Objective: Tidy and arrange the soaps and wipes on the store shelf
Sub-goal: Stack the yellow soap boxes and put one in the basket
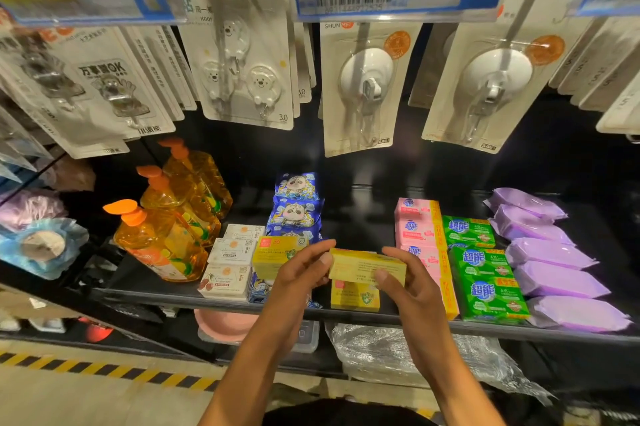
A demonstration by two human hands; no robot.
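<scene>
Both forearms reach forward over the shelf edge [214,297], and the left hand [298,273] and right hand [403,281] together grasp a yellow soap box [363,264] by its two ends, thumbs on its near face. The box is held level in the air, just above another yellow box [353,297] standing on the shelf between the blue wipe packs [296,214] and the pink soap bars [417,231].

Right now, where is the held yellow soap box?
Head view centre: the yellow soap box, held by left hand and right hand, above a second yellow box, left of the pink soaps.
</scene>
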